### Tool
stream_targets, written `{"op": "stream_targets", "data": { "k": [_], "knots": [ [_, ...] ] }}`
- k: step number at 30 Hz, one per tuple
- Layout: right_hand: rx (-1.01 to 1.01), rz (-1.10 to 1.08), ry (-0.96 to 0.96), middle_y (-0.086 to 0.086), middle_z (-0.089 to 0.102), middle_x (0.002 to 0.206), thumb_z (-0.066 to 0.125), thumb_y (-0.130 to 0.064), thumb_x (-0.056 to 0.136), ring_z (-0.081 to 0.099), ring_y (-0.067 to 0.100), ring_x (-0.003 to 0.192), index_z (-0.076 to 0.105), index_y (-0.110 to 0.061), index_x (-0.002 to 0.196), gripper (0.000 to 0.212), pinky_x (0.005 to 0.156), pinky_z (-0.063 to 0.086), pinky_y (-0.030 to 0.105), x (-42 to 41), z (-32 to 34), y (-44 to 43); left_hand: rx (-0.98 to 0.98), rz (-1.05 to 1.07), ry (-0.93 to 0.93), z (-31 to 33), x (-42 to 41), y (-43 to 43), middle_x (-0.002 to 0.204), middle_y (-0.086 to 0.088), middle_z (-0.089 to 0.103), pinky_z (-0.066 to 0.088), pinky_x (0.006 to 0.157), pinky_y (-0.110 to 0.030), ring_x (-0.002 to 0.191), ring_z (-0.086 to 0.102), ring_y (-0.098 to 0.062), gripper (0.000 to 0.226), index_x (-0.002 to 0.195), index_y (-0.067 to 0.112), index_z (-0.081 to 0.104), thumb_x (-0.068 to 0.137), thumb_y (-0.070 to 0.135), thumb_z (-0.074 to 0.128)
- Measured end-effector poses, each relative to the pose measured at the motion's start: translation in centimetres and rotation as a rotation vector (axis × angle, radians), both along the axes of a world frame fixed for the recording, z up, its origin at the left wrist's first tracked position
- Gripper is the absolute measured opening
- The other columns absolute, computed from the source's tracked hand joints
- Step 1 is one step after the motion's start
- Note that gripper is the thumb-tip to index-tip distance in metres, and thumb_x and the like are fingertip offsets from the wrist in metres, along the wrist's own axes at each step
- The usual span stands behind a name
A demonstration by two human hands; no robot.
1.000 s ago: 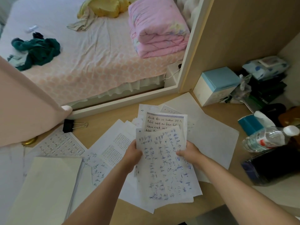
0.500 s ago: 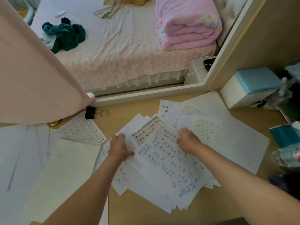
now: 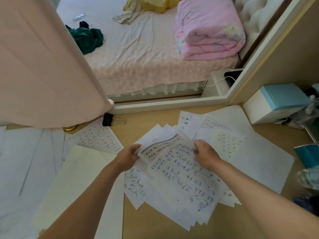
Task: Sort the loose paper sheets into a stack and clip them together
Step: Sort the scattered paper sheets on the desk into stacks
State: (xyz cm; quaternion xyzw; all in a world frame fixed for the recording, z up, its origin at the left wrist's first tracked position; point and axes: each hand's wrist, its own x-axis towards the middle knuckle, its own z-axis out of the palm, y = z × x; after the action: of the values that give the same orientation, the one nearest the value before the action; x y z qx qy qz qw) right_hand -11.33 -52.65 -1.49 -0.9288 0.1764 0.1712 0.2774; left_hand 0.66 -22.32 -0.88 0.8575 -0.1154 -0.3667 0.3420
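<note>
A bundle of handwritten sheets [image 3: 181, 176] lies fanned on the wooden desk [image 3: 155, 221] in front of me. My left hand [image 3: 128, 156] grips the bundle's upper left edge. My right hand [image 3: 205, 155] pinches its upper right corner. More loose sheets lie around: a gridded one [image 3: 98, 138] at the left, some white ones [image 3: 241, 149] at the right, and a large blank sheet [image 3: 76, 183] near my left forearm. A black binder clip [image 3: 110, 119] lies on the desk at the back, beside the pink curtain, apart from both hands.
A pink curtain [image 3: 43, 66] hangs over the desk's left back corner. A white and blue box [image 3: 276, 104], a teal object [image 3: 308, 154] and a plastic bottle [image 3: 310, 178] crowd the right side. A gold lid [image 3: 69, 128] peeks out under the curtain. Behind the desk is a bed.
The bundle, held upright a second ago, has been lowered onto the desk and tilted left. Both hands stayed on its top edge. The camera has shifted to the left.
</note>
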Motion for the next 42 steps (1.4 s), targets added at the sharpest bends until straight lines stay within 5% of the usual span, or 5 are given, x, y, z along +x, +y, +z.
{"op": "stream_targets", "data": {
  "k": [13, 17, 25, 35, 42],
  "knots": [
    [0.424, -0.365, 0.077, -0.002, 0.055, 0.123, 0.063, -0.013, 0.091, 0.065, 0.02, 0.096, 0.036, -0.025, 0.141, 0.058, 0.07, 0.054, 0.031, 0.2, 1.6, 4.6, -0.026, 0.181, -0.17, 0.7, 0.0, 1.7, 0.13, -0.002, 0.062, 0.051, 0.077, -0.023, 0.1, 0.063, -0.014, 0.045, 0.14, 0.021, 0.049, 0.099, 0.002, 0.047],
    [0.25, -0.599, 0.029, 0.005, 0.066, 0.112, 0.058, -0.009, 0.093, 0.059, 0.024, 0.092, 0.058, -0.013, 0.125, 0.032, 0.075, 0.047, 0.031, -2.4, 0.7, 3.5, 0.322, -0.091, -0.373, -1.7, -0.1, 1.5, 0.153, -0.006, 0.037, 0.038, 0.109, -0.042, 0.139, 0.035, -0.026, 0.075, 0.15, 0.016, 0.031, 0.088, 0.033, 0.07],
    [0.262, -0.917, -0.009, 0.007, 0.061, 0.102, 0.054, -0.01, 0.096, 0.059, 0.027, 0.09, 0.054, -0.012, 0.111, 0.015, 0.075, 0.048, 0.033, -5.7, -1.3, 4.0, 0.508, -0.183, -0.346, -3.3, 0.1, -1.0, 0.143, -0.008, 0.027, 0.044, 0.1, -0.045, 0.133, 0.026, -0.028, 0.119, 0.145, 0.012, 0.022, 0.057, 0.061, 0.084],
    [0.366, -1.05, -0.028, 0.003, 0.062, 0.089, 0.056, -0.009, 0.096, 0.058, 0.02, 0.075, 0.057, -0.014, 0.108, 0.013, 0.059, 0.047, 0.028, -7.0, -2.2, 5.5, 0.586, -0.221, -0.362, -3.4, 1.1, -1.8, 0.139, -0.007, 0.032, 0.043, 0.096, -0.045, 0.129, 0.031, -0.027, 0.094, 0.132, 0.014, 0.04, 0.064, 0.067, 0.077],
    [0.437, -1.092, -0.06, 0.008, 0.067, 0.099, 0.059, -0.008, 0.094, 0.063, 0.022, 0.083, 0.061, -0.011, 0.111, 0.017, 0.06, 0.048, 0.027, -7.6, -1.5, 6.2, 0.174, 0.036, 0.025, -1.2, -0.4, -1.4, 0.101, 0.002, 0.062, 0.038, 0.052, -0.02, 0.075, 0.057, -0.012, 0.027, 0.115, 0.019, 0.054, 0.09, 0.019, 0.063]
  ]
}}
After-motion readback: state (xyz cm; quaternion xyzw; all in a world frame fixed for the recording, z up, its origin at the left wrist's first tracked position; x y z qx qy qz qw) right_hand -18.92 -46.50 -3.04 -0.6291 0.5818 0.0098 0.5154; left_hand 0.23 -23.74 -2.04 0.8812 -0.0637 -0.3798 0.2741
